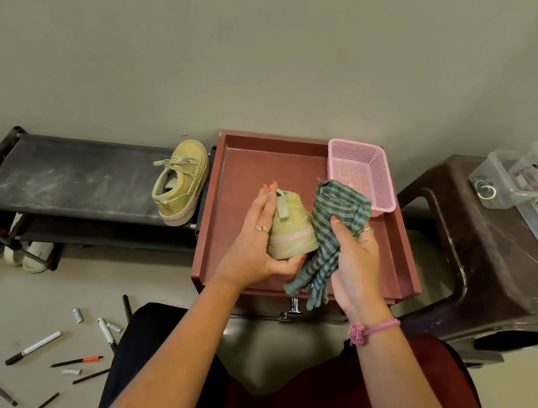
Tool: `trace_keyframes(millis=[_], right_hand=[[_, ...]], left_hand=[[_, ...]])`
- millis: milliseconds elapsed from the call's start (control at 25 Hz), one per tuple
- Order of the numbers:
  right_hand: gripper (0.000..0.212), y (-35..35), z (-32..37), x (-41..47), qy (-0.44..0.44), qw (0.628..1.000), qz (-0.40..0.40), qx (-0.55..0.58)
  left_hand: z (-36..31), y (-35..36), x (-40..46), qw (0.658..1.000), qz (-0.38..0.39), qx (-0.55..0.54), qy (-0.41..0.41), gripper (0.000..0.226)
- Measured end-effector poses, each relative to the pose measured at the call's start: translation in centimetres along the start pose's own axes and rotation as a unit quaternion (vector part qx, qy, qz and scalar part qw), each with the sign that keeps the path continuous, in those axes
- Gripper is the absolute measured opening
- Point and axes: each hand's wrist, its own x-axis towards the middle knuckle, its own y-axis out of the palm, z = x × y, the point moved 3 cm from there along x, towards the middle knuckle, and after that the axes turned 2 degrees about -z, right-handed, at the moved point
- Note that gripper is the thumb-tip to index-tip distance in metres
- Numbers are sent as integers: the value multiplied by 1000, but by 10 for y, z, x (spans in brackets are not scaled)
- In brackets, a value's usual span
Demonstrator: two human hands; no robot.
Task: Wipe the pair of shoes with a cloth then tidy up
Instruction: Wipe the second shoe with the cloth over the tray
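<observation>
I see the left hand (254,246) holding one yellow shoe (292,227) heel-toward-me over the red tray (246,180), thumb curled under its sole and fingers laid straight along its side. At 3 o'clock of that shoe, touching it, the right hand (356,264) grips a green checked cloth (332,233), fingers wrapped round the bunched fabric, whose loose ends hang down past the tray's near edge. The second yellow shoe (181,181) lies on its side at 9 o'clock of the hands, on the top shelf of a black shoe rack (68,172), just beside the tray. A pink mesh basket (362,172) sits in the tray's corner at 1 o'clock, just behind the cloth; I can see nothing inside it. Further toward 2 o'clock, clear plastic boxes (531,199) rest on a brown stool (493,270). Pens and markers (33,347) lie scattered on the floor at 8 o'clock.
</observation>
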Motion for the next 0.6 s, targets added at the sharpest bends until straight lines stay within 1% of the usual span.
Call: trace_keyframes(millis=[80, 200, 280, 400, 480, 520, 560, 600], right_hand=[[27, -1, 3, 1, 12, 1000, -11, 15], [28, -5, -1, 3, 36, 999, -22, 26], [29, -10, -7, 4, 46, 998, -29, 19], [28, -14, -2, 7, 41, 999, -31, 5], [26, -15, 11, 9, -17, 998, -17, -67], [25, -15, 20, 8, -73, 987, -4, -140], [28, -13, 30, 5, -156, 959, 14, -236], [33, -10, 39, 1, -255, 905, 44, -337]], left_hand=[[2, 5, 3, 1000, -7, -9, -10, 120], [12, 10, 4, 1000, -4, 7, 18, 123], [20, 15, 2, 999, -19, 5, 36, 116], [16, 12, -2, 996, -68, -8, 55, 103], [8, 6, 0, 995, -81, -12, 64, 100], [3, 3, 1, 994, -80, -12, 71, 99], [0, 1, 3, 995, -73, -10, 74, 100], [-2, -2, 5, 996, -62, -7, 71, 100]])
